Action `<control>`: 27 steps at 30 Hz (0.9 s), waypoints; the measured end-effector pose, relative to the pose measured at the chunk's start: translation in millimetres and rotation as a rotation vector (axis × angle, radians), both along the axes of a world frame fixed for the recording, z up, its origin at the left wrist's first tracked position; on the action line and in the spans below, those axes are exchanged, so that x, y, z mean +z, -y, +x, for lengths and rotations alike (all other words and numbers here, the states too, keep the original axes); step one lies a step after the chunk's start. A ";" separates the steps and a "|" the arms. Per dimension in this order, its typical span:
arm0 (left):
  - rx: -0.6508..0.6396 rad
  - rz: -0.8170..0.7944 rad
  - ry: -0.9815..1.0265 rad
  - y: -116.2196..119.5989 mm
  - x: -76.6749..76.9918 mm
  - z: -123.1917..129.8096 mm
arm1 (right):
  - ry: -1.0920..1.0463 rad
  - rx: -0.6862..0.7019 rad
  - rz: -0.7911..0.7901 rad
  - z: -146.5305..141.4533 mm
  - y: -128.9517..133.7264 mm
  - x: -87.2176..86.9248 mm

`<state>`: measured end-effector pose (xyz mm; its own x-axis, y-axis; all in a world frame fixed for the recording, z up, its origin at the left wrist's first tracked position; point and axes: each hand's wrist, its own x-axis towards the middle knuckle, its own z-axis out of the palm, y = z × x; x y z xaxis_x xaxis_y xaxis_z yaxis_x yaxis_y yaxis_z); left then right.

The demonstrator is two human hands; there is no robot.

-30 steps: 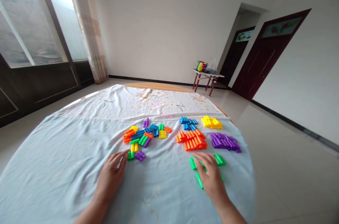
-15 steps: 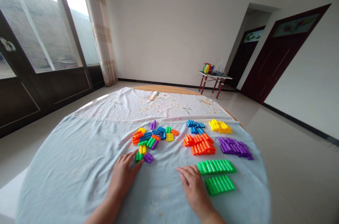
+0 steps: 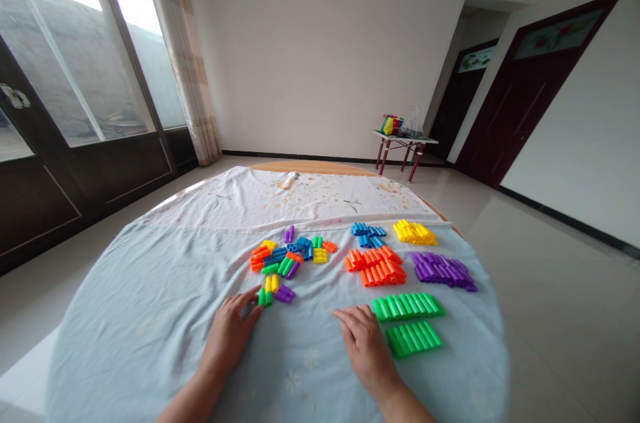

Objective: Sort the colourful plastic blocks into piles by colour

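Observation:
My left hand (image 3: 233, 329) rests on the cloth, its fingertips at the left edge of a green piece (image 3: 265, 297) in the mixed pile. Thumb and fingers are apart, with the piece just beyond them. Yellow (image 3: 271, 283) and purple pieces (image 3: 285, 294) lie beside that green one. My right hand (image 3: 364, 341) lies on the cloth left of two rows of green tubes (image 3: 409, 306), fingers extended and holding nothing. Behind those rows are sorted groups of orange (image 3: 376, 266), purple (image 3: 444, 270), blue (image 3: 369, 235) and yellow tubes (image 3: 415, 233).
More mixed blue (image 3: 275, 255), orange, green, purple and yellow pieces lie at the middle left of the round table (image 3: 145, 303). By the far wall, a small table (image 3: 406, 138) holds a colourful bag (image 3: 391, 125) and clear plastic.
The green, yellow and purple pieces by my left hand have shifted slightly right, and a small gap shows between thumb and pieces. My right hand stays almost where it was. The view has tilted slightly.

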<state>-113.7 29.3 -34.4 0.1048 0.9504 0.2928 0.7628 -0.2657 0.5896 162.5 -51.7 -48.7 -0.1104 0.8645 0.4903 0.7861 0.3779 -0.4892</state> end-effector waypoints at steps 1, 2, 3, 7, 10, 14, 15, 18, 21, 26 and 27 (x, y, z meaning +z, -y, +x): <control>0.000 -0.001 0.003 1.8 1.1 -0.7 | -0.002 0.002 -0.003 0.4 -0.1 -0.8; -0.001 0.000 0.006 3.8 2.1 -1.1 | -0.005 0.003 -0.004 0.7 -0.1 -1.2; -0.002 0.001 0.009 5.9 2.9 -1.2 | -0.008 0.002 -0.005 1.0 0.0 -1.3; -0.021 0.008 0.017 13.3 4.8 2.5 | -0.008 0.011 -0.020 -1.5 0.6 3.3; -0.076 0.012 0.025 16.6 4.4 7.9 | 0.008 0.028 -0.024 -12.7 -0.6 11.9; -0.176 0.017 0.029 19.2 2.7 12.2 | 0.045 0.081 -0.005 -39.9 -8.5 23.0; -0.192 0.020 0.029 19.6 2.1 12.4 | 0.062 0.108 -0.005 -46.7 -11.6 24.3; -0.221 0.035 0.025 20.2 -0.2 11.4 | 0.124 0.188 -0.029 -61.9 -20.5 23.1; -0.235 0.056 0.030 20.3 -2.5 10.3 | 0.160 0.192 -0.077 -68.4 -25.7 18.5; -0.213 0.099 0.062 22.8 -2.2 10.2 | 0.185 0.119 -0.129 -69.7 -26.7 17.3; -0.206 0.107 0.068 23.5 -1.5 10.1 | 0.185 0.108 -0.135 -69.4 -26.8 17.7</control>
